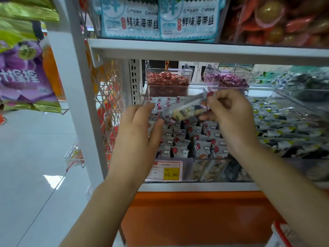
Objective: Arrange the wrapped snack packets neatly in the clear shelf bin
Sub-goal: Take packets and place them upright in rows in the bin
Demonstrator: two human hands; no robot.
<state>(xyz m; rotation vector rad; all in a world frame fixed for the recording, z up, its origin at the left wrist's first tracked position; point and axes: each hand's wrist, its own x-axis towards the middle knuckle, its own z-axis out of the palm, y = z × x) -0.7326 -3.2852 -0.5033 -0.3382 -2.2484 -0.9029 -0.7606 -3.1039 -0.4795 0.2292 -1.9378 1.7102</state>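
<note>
The right hand curls its fingers and pinches one end of a blurred, silvery snack packet with a pale yellow panel. The left hand, fingers straight, is at the packet's other end. Below both hands, white packets printed with red balloons fill the clear bin.

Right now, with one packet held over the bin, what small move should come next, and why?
Probably lower the packet and stand it in the rows. The right hand pinches it tilted above the clear bin, the left hand is open beside its lower end, and packets below stand upright.
</note>
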